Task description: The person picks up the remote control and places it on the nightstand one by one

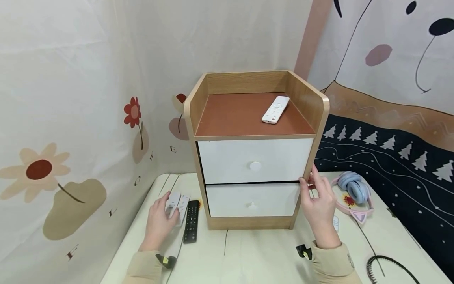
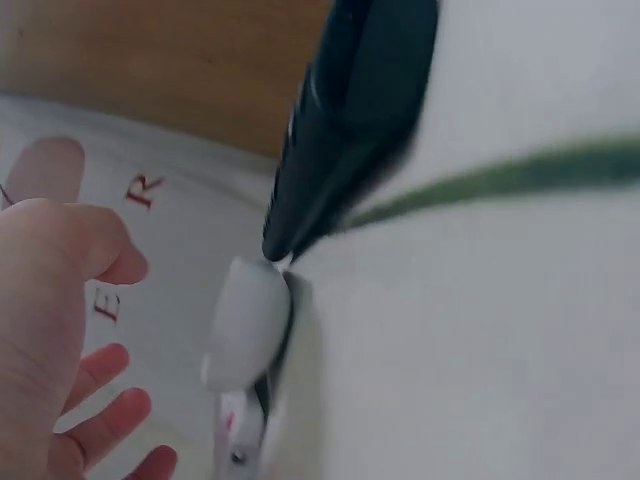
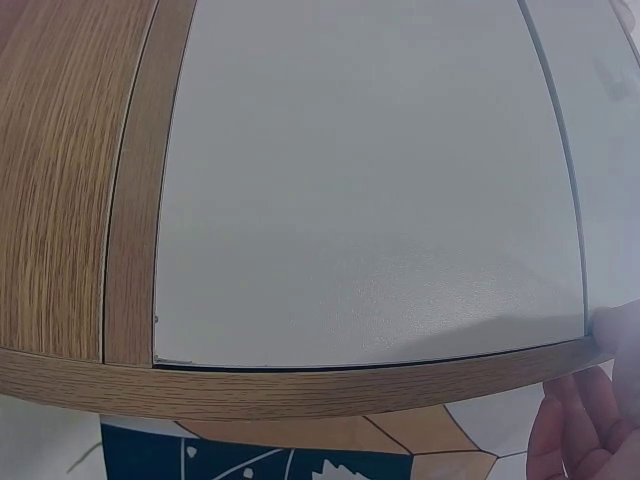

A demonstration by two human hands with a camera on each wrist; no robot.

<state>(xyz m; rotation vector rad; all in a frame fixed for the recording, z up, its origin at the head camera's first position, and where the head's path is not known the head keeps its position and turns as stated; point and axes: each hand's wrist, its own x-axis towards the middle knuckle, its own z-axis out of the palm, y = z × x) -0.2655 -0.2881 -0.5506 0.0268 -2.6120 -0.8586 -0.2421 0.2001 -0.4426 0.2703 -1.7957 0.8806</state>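
A small wooden cabinet (image 1: 248, 223) with two white drawers stands on the table, both drawers pushed in. My right hand (image 1: 318, 205) grips its right side edge, thumb at the front and fingers along the outer side; the right wrist view shows the thumb (image 3: 618, 330) by the seam between the drawers. To the cabinet's left, my left hand (image 1: 159, 221) hovers by two white remotes (image 1: 183, 203), thumb and fingers apart. In the left wrist view nothing lies between its fingers (image 2: 105, 430). Beside them is a black remote (image 1: 191, 221). Another white remote (image 1: 275, 110) lies on the cabinet top.
Right of the cabinet lie a pink headband (image 1: 369, 207) with a cat-ear shape and a blue rolled item (image 1: 351, 187). Partly behind my right wrist is a small white object (image 1: 335, 223). A black coiled cord (image 1: 390, 258) lies at front right. Printed cloth (image 1: 88, 118) hangs around the table.
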